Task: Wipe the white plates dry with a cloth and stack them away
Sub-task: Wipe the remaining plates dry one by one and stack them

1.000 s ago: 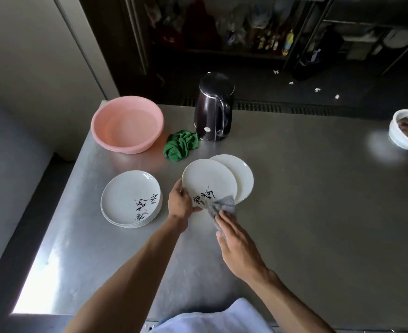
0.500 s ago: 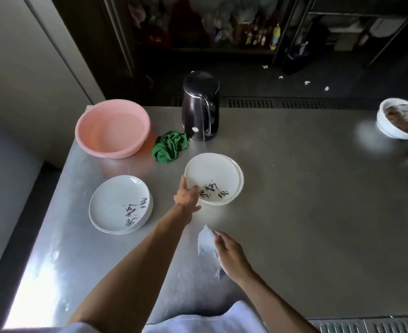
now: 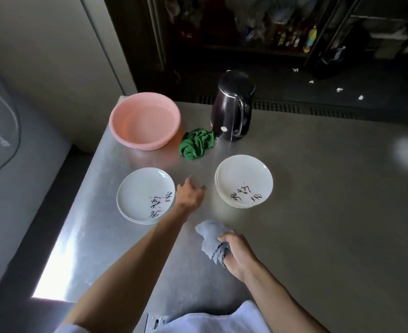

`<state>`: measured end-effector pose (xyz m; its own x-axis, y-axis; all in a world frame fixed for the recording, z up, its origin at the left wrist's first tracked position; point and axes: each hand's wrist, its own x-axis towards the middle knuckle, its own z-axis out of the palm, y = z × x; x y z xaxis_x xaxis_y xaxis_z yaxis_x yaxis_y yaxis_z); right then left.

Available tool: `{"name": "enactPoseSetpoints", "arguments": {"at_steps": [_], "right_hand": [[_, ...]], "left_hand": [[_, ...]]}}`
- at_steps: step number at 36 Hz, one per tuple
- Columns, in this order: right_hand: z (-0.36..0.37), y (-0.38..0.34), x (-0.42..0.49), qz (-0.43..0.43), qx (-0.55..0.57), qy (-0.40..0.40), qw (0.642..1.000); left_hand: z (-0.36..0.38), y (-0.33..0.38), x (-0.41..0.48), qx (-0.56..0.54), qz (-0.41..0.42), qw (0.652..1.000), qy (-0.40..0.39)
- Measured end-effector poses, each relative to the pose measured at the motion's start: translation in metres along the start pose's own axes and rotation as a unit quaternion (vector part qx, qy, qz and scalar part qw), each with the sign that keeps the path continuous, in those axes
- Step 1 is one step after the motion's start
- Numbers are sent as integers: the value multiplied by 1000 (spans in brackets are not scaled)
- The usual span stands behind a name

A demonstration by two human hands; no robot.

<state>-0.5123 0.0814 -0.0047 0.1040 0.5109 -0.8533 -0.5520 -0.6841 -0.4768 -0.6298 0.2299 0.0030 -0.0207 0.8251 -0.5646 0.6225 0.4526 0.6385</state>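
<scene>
The right hand (image 3: 237, 254) grips a crumpled pale-blue cloth (image 3: 209, 234) over the brushed-steel table (image 3: 318, 212), kept ready for wiping. The left hand (image 3: 189, 194), relaxed and empty, hangs between the left stack of white inscribed plates (image 3: 143, 193) and the right stack (image 3: 243, 179) (which is dried I cannot tell).

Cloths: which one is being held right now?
The grey cloth, gripped by the right hand; the green cloth lies crumpled beside the kettle.

Left hand (image 3: 190, 195) outstretched, loosely spread, right hand (image 3: 237, 255) close in, gripping grey cloth (image 3: 209, 236)
</scene>
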Motion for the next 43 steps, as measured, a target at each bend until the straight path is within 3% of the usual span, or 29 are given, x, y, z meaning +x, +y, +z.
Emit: {"name": "enactPoseSetpoints", "arguments": {"at_steps": [5, 10, 16, 25, 43], "right_hand": [[56, -10, 16, 42, 49, -25, 998], [113, -15, 27, 13, 52, -44, 998], [141, -13, 28, -44, -42, -33, 998], [160, -7, 26, -67, -27, -53, 996], [159, -4, 27, -106, -97, -66, 987]], "left_hand": [[-81, -56, 9, 51, -14, 991, 122], [-141, -116, 2, 0, -94, 970, 223], [-152, -141, -8, -165, -69, 973, 142], [-156, -146, 6, -266, -77, 950, 143], [-142, -162, 2, -190, -51, 965, 173]]}}
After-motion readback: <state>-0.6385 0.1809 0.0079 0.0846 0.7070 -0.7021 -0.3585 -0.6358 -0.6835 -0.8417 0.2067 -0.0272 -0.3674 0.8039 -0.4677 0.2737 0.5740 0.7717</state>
